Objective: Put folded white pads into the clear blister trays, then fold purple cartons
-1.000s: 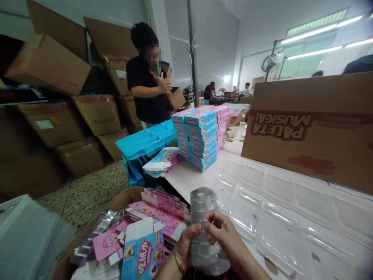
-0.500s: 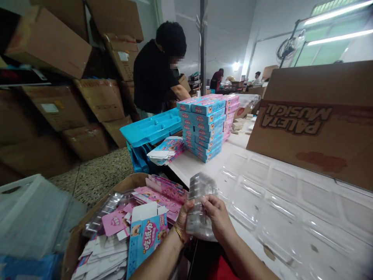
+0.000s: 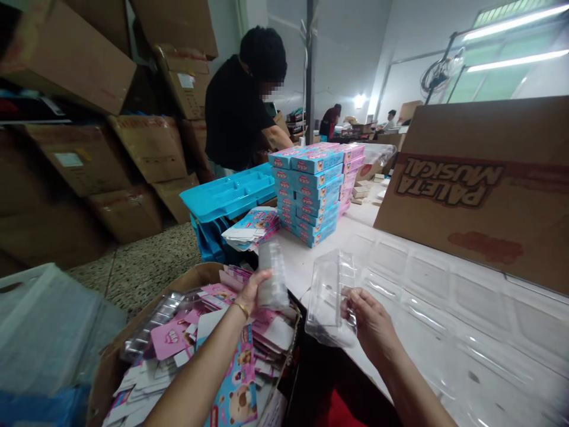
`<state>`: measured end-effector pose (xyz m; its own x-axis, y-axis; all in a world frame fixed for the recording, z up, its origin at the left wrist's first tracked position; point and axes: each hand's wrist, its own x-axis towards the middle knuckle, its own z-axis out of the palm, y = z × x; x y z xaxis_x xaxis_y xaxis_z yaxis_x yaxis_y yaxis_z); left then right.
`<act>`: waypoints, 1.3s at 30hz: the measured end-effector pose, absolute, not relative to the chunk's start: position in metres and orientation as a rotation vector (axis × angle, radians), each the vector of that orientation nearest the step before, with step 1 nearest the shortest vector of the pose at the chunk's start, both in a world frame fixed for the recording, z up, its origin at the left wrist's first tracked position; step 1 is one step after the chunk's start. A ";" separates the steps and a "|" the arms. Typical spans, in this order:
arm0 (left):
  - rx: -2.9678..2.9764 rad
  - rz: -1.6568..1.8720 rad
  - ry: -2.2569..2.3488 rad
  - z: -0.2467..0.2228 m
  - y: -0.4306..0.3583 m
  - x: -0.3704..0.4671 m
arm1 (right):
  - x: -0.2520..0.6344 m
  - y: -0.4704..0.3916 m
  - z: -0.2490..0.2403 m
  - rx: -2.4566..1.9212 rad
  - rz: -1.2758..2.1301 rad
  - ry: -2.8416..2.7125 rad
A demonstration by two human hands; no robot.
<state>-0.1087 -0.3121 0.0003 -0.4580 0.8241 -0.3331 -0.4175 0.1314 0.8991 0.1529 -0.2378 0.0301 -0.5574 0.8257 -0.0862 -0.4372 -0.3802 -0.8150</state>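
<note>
My left hand [image 3: 253, 292] is closed around a stack of nested clear plastic trays [image 3: 272, 276], blurred by motion, above the edge of a carton. A single clear plastic tray [image 3: 323, 290] is pinched at its right side by my right hand [image 3: 365, 308], over the table's near edge. Below my left arm, the open carton [image 3: 106, 370] holds pink and blue printed boxes [image 3: 173, 339], flattened or loose, and another stack of clear trays [image 3: 153, 326]. Large clear plastic sheets with shallow compartments [image 3: 427, 320] lie on the white table to the right.
Blue and pink boxes [image 3: 311, 190] stand stacked on the table, beside flat printed boxes [image 3: 253, 226] and a blue tray [image 3: 226, 196]. A big brown carton [image 3: 480, 184] stands at the right. A co-worker [image 3: 240, 112] bends behind the stack. Cartons [image 3: 146, 148] are piled at the left.
My hands have moved apart. The stack of trays has gone left with my left hand, while one tray has come away to the right in my right hand.
</note>
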 end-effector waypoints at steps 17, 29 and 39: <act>1.349 1.239 1.538 0.043 -0.269 0.015 | 0.168 -0.245 0.021 -0.756 1.711 -1.207; 1.698 1.294 2.047 0.027 -0.279 0.026 | 0.173 -0.263 0.024 -0.762 1.720 -1.359; 1.991 0.608 2.315 -0.016 -0.184 -0.051 | 0.272 -0.299 -0.004 -1.193 1.632 -1.386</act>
<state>-0.0513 -0.1841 -0.0162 -0.1819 0.9564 0.2285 0.9452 0.1060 0.3088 0.2718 -0.2994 -0.0040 -0.3510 0.9116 -0.2139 0.0633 -0.2049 -0.9767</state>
